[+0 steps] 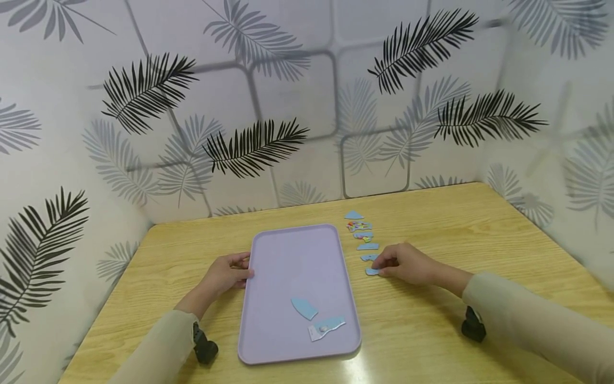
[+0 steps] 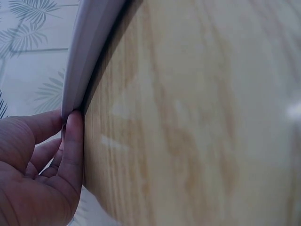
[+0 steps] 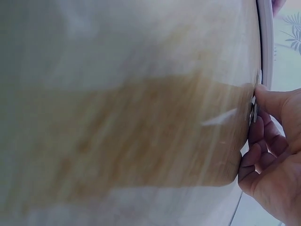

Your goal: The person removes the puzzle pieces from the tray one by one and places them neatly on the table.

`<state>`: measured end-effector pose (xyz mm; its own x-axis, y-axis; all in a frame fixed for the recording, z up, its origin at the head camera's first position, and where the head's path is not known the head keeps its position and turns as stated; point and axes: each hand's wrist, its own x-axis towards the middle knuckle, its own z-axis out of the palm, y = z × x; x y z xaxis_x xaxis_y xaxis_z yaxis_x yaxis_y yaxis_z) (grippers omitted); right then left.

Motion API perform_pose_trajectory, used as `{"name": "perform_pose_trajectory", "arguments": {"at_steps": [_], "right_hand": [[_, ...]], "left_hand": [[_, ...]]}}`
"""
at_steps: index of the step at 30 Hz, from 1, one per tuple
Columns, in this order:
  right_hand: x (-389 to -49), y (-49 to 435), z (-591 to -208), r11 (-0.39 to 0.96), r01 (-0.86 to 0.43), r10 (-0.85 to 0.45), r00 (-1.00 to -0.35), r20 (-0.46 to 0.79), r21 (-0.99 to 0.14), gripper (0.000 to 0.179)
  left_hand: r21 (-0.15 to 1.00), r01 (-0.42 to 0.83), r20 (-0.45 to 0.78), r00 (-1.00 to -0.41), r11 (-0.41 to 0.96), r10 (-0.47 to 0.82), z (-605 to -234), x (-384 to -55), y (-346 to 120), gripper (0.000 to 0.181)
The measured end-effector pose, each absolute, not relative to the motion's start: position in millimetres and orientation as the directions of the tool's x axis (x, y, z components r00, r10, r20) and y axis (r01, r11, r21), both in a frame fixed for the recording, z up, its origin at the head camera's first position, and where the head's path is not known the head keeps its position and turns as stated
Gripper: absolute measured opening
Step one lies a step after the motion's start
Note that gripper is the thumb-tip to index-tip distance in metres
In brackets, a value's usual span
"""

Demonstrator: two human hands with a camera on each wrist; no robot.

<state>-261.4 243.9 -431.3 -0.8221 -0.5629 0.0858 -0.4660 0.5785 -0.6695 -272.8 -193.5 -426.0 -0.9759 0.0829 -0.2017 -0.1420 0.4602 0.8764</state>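
Note:
My left hand (image 1: 225,274) grips the left rim of a lilac tray (image 1: 292,256), thumb on the edge. In the left wrist view, the thumb and a fingertip meet at the tray's side wall (image 2: 87,52). To the right of the tray, my right hand (image 1: 405,263) pinches a small flat blue puzzle piece (image 1: 371,271) at the near end of a column of pieces. The right wrist view shows this piece edge-on (image 3: 255,113) between thumb and fingers, close to the table. Two pieces lie apart inside the tray: a pointed blue one (image 1: 304,308) and a blue-and-white one (image 1: 331,325).
Several pieces run away from my right hand along the tray's right side, including a multicoloured one (image 1: 358,226) and a blue triangular one (image 1: 354,215) farthest off. The wooden table (image 1: 446,224) meets a leaf-patterned wall (image 1: 297,96) at the back.

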Motion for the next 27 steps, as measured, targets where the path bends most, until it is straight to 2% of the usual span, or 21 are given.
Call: {"name": "perform_pose_trajectory", "arguments": {"at_steps": [27], "right_hand": [[-257.6, 242.5, -428.2, 0.573, -0.457, -0.552, -0.829, 0.092, -0.681, 0.01]], "left_hand": [[0.876, -0.147, -0.209, -0.974, 0.459, 0.088, -426.6, -273.6, -193.7, 0.058]]}}
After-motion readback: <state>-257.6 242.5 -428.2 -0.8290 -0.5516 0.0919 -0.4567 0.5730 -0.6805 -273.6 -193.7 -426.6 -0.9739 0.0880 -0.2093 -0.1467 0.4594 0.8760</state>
